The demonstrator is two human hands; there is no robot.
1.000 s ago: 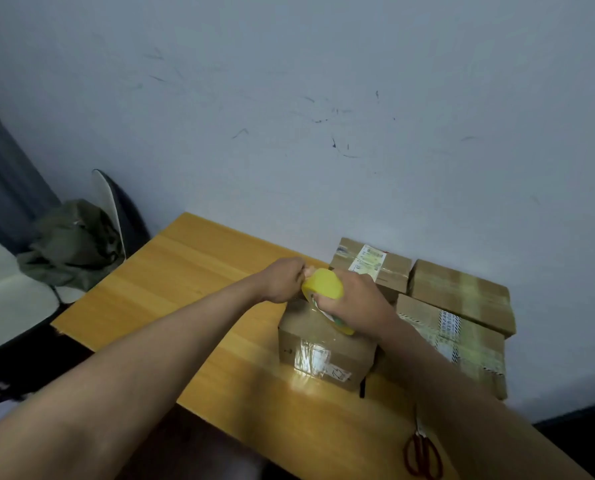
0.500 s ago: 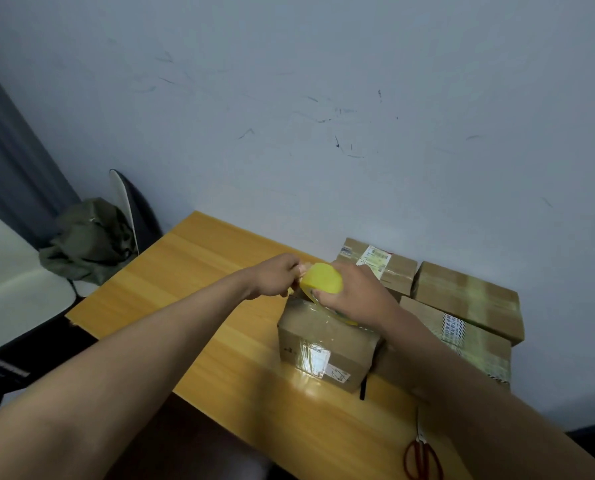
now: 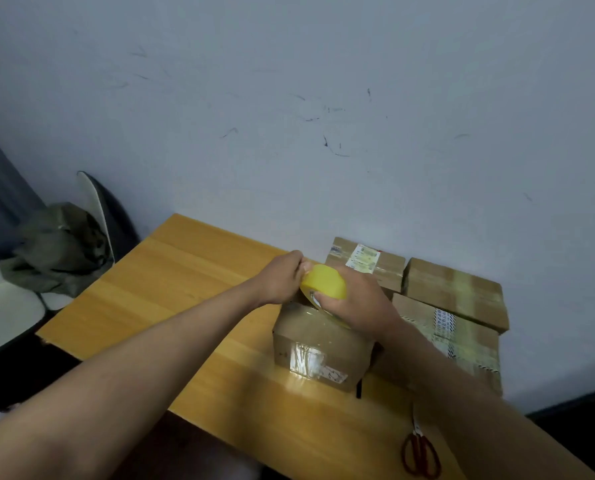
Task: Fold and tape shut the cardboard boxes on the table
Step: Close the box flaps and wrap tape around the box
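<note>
A scuffed pale wall point(image 3: 289, 98) fills twelve o'clock; a wooden table point(image 3: 171, 289) abuts it; a chair point(image 3: 95, 209) stands at nine o'clock.

We see red-handled scissors point(image 3: 420, 457) lying near the table's front edge, and off to the left a white chair point(image 3: 9, 303) — an olive-green cloth bundle point(image 3: 55, 249) heaped on it.

Left arm: bare, extended forward from the lower left. Left hand point(image 3: 282, 276): fingers curled, tips pinched together at the edge of the tape roll point(image 3: 323, 282). Right arm: bare, extended from the lower right. Right hand point(image 3: 356, 303): wrapped over the roll, thumb laid on its near side. Hands held just beside each other.
</note>
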